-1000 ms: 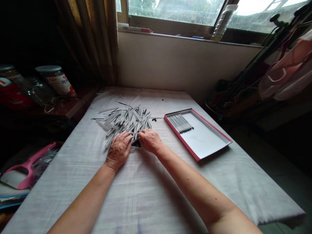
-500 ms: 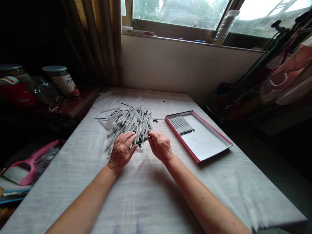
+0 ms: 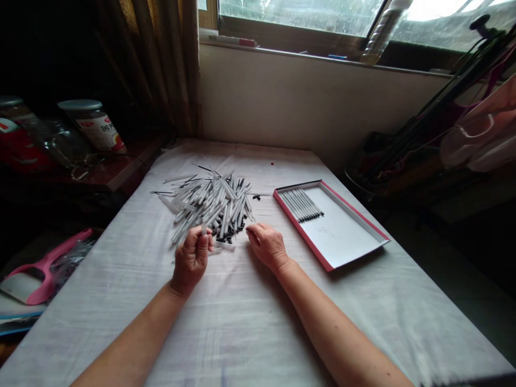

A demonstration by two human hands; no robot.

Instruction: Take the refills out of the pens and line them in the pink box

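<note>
My left hand [image 3: 191,260] is closed in front of the pile, thumb against the curled fingers. It grips a whitish translucent pen part [image 3: 203,229], whose end sticks up above the thumb; the rest is hidden in the hand. To the right, my right hand [image 3: 266,246] is pinched just off the pile's near edge, and what its fingertips hold is too small to make out. A loose pile of clear pen barrels and dark refills [image 3: 213,196] lies beyond both hands. Small black pen parts [image 3: 226,236] are scattered at its near side.
Right of the pile, a shallow red-edged box lid [image 3: 346,242] holds a row of assembled-looking pens [image 3: 301,205]. Small black pieces [image 3: 257,197] lie between pile and lid. A labelled jar [image 3: 94,126] and a pink-handled tool [image 3: 46,269] are beyond the table's left edge.
My left hand has drawn back from the pile and closed on a translucent pen part. My right hand stays pinched and sits slightly lower. The camera view has shifted a little.
</note>
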